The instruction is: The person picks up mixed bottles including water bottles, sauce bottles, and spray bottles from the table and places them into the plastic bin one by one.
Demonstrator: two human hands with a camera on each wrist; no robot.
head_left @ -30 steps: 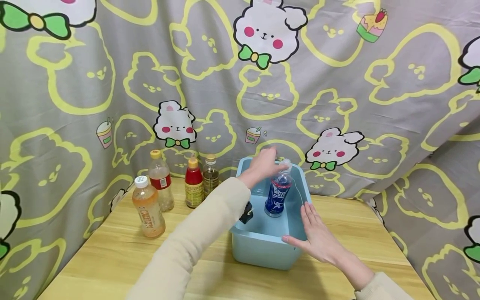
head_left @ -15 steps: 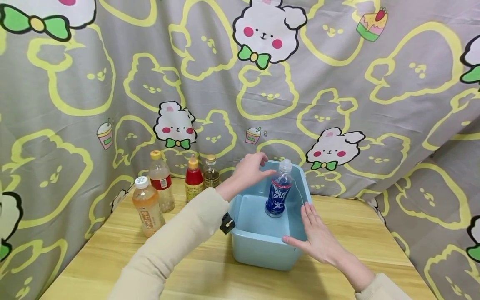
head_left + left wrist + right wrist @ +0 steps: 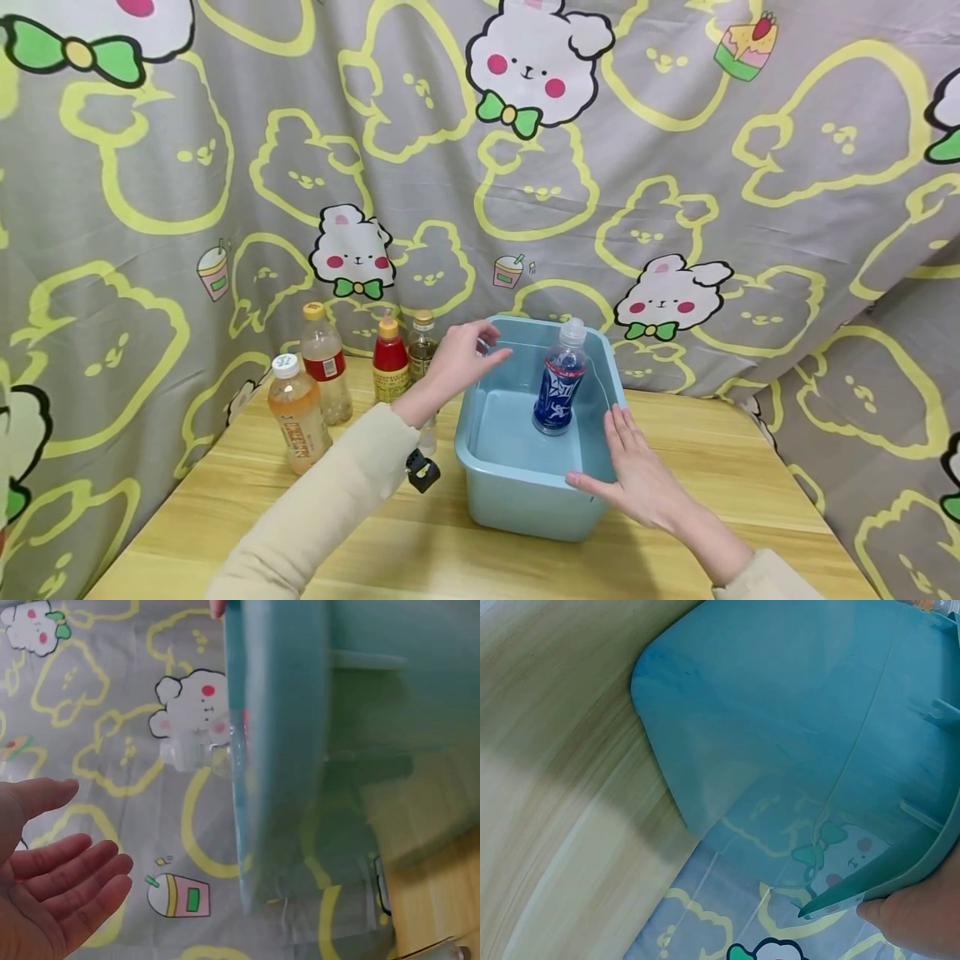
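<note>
A light blue plastic basin [image 3: 536, 475] stands on the wooden table. Inside it, toward the right wall, a drink bottle with a blue label [image 3: 558, 387] and a clear cap stands nearly upright. My left hand [image 3: 459, 358] hovers by the basin's left rim, its fingers loosely bent and holding nothing. In the left wrist view that empty hand [image 3: 64, 889] is apart from the bottle's clear cap [image 3: 184, 752]. My right hand [image 3: 645, 479] rests on the basin's right rim, thumb at the front corner and fingers extended. The right wrist view shows part of the right hand [image 3: 926, 915] against the rim.
Left of the basin stand an orange drink bottle [image 3: 300, 421], a clear bottle with a red label [image 3: 326, 367], a red sauce bottle [image 3: 390, 358] and a dark sauce bottle [image 3: 422, 343], partly behind my left arm. A patterned grey curtain [image 3: 427, 100] hangs behind the table.
My left hand has let go of the blue-labelled bottle's cap and moved left, to the basin's left rim. The bottle stays in the basin. My right hand has stayed on the rim.
</note>
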